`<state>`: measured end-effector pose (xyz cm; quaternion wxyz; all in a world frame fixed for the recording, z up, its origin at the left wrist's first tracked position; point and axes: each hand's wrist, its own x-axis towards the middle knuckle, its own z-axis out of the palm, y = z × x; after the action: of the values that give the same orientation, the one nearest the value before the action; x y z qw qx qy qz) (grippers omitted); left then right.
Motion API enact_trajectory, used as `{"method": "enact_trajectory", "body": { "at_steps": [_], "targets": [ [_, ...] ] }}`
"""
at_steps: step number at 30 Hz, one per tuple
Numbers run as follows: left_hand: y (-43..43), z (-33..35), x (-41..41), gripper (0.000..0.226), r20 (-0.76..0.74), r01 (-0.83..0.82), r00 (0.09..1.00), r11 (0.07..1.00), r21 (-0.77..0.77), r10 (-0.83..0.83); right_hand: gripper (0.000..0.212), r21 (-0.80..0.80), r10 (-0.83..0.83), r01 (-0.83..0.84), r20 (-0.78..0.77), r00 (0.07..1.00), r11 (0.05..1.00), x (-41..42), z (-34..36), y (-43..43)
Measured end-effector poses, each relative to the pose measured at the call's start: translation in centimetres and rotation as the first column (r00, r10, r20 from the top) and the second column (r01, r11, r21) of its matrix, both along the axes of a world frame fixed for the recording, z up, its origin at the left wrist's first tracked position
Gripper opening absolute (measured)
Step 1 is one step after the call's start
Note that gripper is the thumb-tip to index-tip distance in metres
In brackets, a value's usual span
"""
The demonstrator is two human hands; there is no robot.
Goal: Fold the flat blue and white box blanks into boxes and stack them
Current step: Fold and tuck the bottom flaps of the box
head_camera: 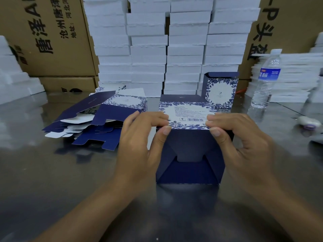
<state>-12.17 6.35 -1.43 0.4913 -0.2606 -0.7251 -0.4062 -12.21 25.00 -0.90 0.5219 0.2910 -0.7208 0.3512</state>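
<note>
A blue and white box (189,154) lies on its side on the table in front of me, its folded dark blue bottom flaps facing me. My left hand (141,138) pinches its upper left edge, thumb on the blue bottom and fingers on the white printed panel. My right hand (239,137) pinches the upper right edge the same way. A pile of flat blue and white blanks (97,119) lies to the left. One folded box (221,90) stands upright behind, at the right.
Tall stacks of white foam boxes (167,46) rise behind, flanked by brown cartons (50,35). A water bottle (266,79) stands at the right, beside a low pile of white foam pieces (297,77). A small white device (308,122) lies at the far right.
</note>
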Motion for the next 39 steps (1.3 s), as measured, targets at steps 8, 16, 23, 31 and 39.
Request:
{"method": "enact_trajectory", "body": {
  "at_steps": [8,16,23,31,39],
  "targets": [
    [-0.1,0.7,0.2,0.006,0.104,0.023,0.994,0.998,0.055,-0.028,0.017,-0.061,0.014,-0.004,0.155,0.988,0.998,-0.1,-0.2,0.4],
    [-0.3,0.9,0.3,0.01,0.135,0.046,0.989,0.996,0.076,-0.056,0.019,-0.157,0.08,-0.038,0.266,0.961,0.987,-0.2,-0.2,0.4],
    [-0.6,0.1,-0.4,0.013,0.242,0.12,0.962,0.992,0.045,-0.127,0.024,-0.196,0.113,-0.051,0.319,0.941,0.979,-0.4,-0.6,0.5],
    [-0.5,-0.8,-0.8,0.055,0.483,0.214,0.845,0.973,0.09,-0.23,0.039,0.026,-0.069,0.065,0.216,0.974,0.998,-0.5,-0.9,0.4],
    [-0.3,-1.1,-0.7,0.047,0.352,0.08,0.931,0.995,0.06,-0.096,0.032,0.014,-0.131,0.13,0.121,0.984,0.991,-0.5,-0.8,0.3]
  ]
}}
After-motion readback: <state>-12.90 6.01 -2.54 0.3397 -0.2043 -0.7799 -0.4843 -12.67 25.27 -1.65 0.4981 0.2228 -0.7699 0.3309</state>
